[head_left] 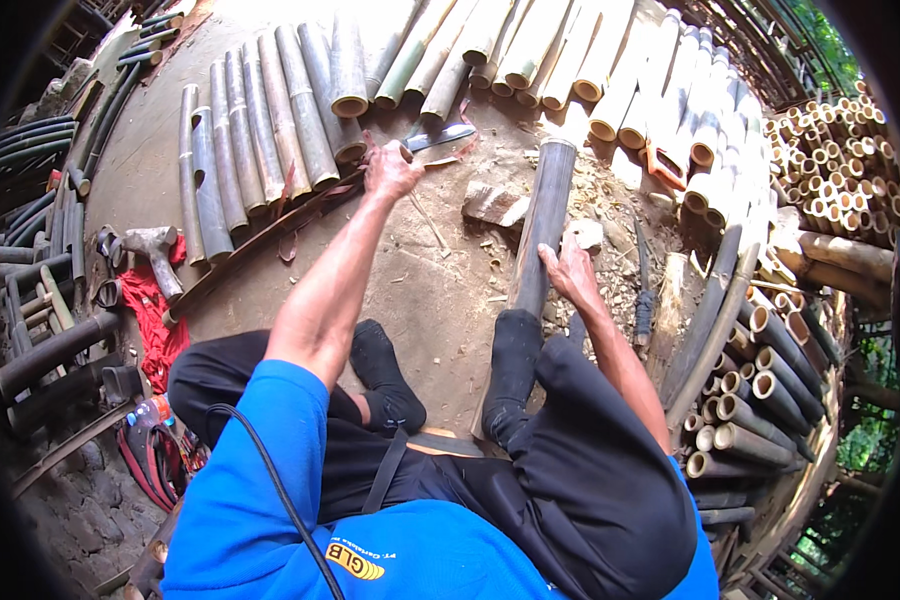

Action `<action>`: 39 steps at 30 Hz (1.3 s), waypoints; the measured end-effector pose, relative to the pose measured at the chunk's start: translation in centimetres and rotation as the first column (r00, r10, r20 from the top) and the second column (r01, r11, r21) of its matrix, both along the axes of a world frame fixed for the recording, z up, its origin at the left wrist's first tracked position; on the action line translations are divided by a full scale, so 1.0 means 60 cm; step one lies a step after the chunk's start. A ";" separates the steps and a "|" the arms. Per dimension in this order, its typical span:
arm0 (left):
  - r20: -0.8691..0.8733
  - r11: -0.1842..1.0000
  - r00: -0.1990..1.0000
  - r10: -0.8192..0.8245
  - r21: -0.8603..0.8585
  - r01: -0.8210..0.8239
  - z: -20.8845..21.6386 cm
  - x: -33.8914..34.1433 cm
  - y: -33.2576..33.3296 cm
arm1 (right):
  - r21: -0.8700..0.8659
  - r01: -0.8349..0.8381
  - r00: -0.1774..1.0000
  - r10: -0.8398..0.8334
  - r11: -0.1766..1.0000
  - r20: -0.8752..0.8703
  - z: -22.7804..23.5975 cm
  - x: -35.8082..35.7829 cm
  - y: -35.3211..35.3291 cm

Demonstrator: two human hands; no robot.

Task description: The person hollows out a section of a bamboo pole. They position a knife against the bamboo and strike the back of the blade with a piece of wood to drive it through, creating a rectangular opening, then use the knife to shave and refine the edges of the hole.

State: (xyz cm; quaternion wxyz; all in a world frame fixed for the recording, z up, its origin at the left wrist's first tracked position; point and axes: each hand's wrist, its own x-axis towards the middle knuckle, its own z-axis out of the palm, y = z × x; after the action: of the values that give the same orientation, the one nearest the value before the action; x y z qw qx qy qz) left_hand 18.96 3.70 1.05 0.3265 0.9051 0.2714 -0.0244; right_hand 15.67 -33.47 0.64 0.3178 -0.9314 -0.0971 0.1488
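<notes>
You have one knife (444,137) at your left hand (390,172); that grip is closed, apparently around the handle, and the smooth metal blade points right. One dark bamboo tube (548,215) lies mid-floor, toward the right edge, its far end a pale cut ring, its near end at the toe of one of your two black knit socks (517,350). Your right hand (570,268) touches the tube's right side; you cannot tell whether that grip clamps it. One rough block (495,205) sits just left of the tube, among pale chips (610,215). One second knife (643,290) with a dark wrapped handle lies to the right. Toward the floor's left edge are one T-shaped mallet (155,255) and one crumpled red cloth (155,320). About nine bamboo lengths (260,125), smooth and round, line the far left; the stacked pipes (840,160) beyond the right edge are too many to count.
</notes>
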 end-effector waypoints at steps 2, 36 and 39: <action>-0.008 0.992 1.000 -0.029 0.125 0.030 -0.009 0.032 0.061 | 0.065 -0.028 1.000 0.029 0.998 -0.012 0.007 -0.013 0.018; 0.127 0.692 0.681 -0.721 0.165 0.703 0.102 0.059 -0.025 | -0.653 0.411 0.793 -0.603 0.637 -0.089 -0.005 -0.133 -0.428; -0.058 0.719 0.723 -0.689 0.076 0.691 0.130 0.063 -0.052 | 0.001 0.741 0.659 -0.726 0.672 -0.199 0.010 -0.135 -0.451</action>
State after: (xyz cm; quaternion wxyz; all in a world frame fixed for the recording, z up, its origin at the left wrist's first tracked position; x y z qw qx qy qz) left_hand 22.75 0.58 8.83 0.2482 0.9547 -0.0799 -0.1431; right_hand 7.55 -60.50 1.25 0.3962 -0.8598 0.3097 0.0883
